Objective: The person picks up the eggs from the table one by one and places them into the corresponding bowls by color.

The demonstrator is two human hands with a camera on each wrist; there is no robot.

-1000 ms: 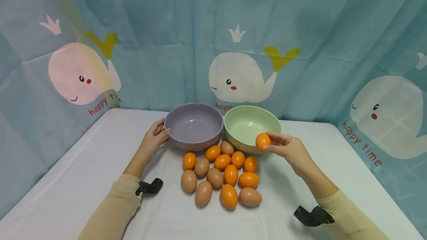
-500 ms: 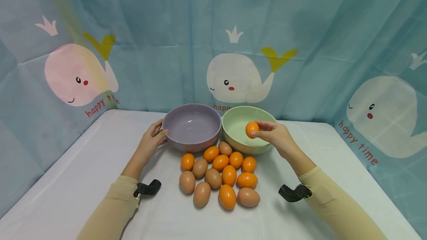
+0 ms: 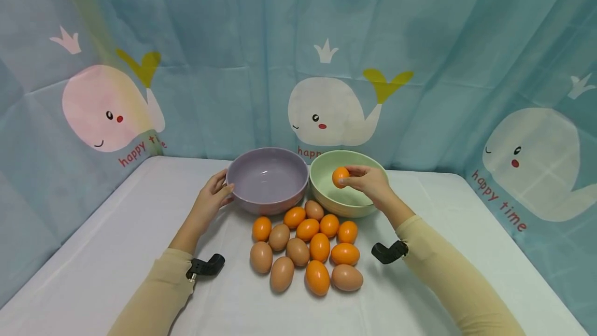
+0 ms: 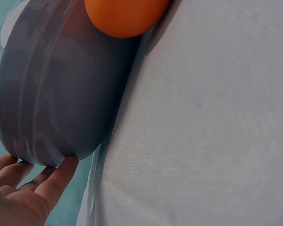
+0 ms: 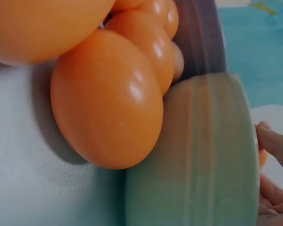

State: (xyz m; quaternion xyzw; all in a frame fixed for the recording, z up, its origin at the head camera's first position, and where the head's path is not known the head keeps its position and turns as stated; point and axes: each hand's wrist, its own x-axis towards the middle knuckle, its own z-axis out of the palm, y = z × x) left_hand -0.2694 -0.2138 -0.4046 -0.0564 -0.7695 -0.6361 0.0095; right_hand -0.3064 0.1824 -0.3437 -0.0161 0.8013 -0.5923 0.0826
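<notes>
My right hand pinches an orange egg between thumb and fingers, over the inside of the light green bowl. In the right wrist view, the bowl's wall hides most of that egg, and the fingers show beyond the rim. At the left side of the purple bowl, my left hand holds the rim and outer wall. Its fingertips touch the bowl's side in the left wrist view. Several orange eggs and brown eggs lie in front of the bowls.
Both bowls stand side by side at the back of the white-covered table. A blue curtain with printed whales hangs right behind them. Each wrist carries a black camera mount.
My right hand has carried the orange egg leftward from the green bowl's right rim to over its inside. The left hand keeps its place on the purple bowl.
</notes>
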